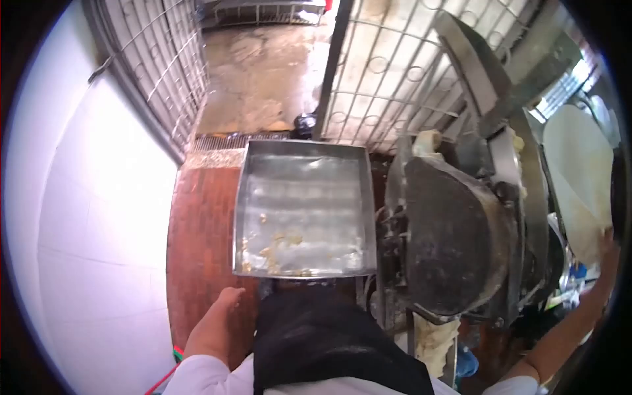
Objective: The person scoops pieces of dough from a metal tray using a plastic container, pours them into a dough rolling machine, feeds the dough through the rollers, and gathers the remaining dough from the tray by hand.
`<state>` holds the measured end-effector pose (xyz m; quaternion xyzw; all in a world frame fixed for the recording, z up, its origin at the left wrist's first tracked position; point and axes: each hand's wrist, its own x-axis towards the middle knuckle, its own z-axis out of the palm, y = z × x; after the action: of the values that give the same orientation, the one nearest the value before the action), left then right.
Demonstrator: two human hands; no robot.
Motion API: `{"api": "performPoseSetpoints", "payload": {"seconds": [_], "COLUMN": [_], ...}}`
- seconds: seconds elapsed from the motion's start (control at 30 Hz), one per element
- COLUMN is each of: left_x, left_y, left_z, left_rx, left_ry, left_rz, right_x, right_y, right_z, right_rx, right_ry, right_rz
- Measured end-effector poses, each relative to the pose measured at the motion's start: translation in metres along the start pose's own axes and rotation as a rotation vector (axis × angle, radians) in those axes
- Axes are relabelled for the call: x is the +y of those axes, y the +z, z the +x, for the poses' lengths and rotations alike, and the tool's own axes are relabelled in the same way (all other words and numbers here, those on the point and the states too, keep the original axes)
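Note:
My left hand (230, 298) hangs low over the red brick floor, just below the near left corner of a shallow metal tray (303, 217). It touches nothing I can see, and its fingers are too small and blurred to read. Wet yellowish scraps lie on the tray's bottom, mostly near its front left. At the far right, my right hand (608, 242) is at the edge of a large pale sheet, seemingly dough (576, 171). The fingers of that hand are not clear, so its grip cannot be made out.
A dark, flour-dusted machine (451, 237) stands right of the tray, with metal arms rising behind it. Pale dough (434, 345) hangs below it. A white wall (105, 224) runs along the left. Barred gates (388, 72) flank a doorway onto wet ground (263, 72).

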<state>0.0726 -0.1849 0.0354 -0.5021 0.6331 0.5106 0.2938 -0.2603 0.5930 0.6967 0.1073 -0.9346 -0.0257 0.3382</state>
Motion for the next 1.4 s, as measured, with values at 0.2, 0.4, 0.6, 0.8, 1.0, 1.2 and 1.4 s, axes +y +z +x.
{"api": "performPoseSetpoints", "payload": {"seconds": [0.2,0.4,0.6,0.8,1.0,1.2,1.4], "left_x": [0.017,0.085,0.192,0.228,0.222,0.168,0.189], "left_y": [-0.025,-0.03,-0.022,0.0,0.035,0.14,0.109], "left_z": [0.022,0.068,0.108,0.187,0.238,0.251,0.216], "left_rx": [-0.068,0.068,0.243,0.058,0.431,0.328,-0.057], "left_ry": [-0.022,0.471,0.73,0.632,0.368,0.486,0.24], "left_rz": [-0.058,0.263,-0.04,-0.138,0.312,0.191,-0.426], "right_x": [-0.321,-0.556,-0.638,-0.597,-0.59,-0.657,-0.646], "right_y": [-0.023,0.105,0.342,0.498,0.541,0.552,0.558], "right_z": [0.046,0.05,-0.104,-0.234,-0.263,-0.288,-0.283], "right_rx": [-0.224,-0.942,-1.343,-1.447,-1.412,-1.44,-1.564], "right_ry": [-0.102,-0.557,-0.632,-0.389,-0.315,-0.425,-0.415], "right_rz": [0.856,0.369,0.221,0.176,0.266,0.49,0.542]}}
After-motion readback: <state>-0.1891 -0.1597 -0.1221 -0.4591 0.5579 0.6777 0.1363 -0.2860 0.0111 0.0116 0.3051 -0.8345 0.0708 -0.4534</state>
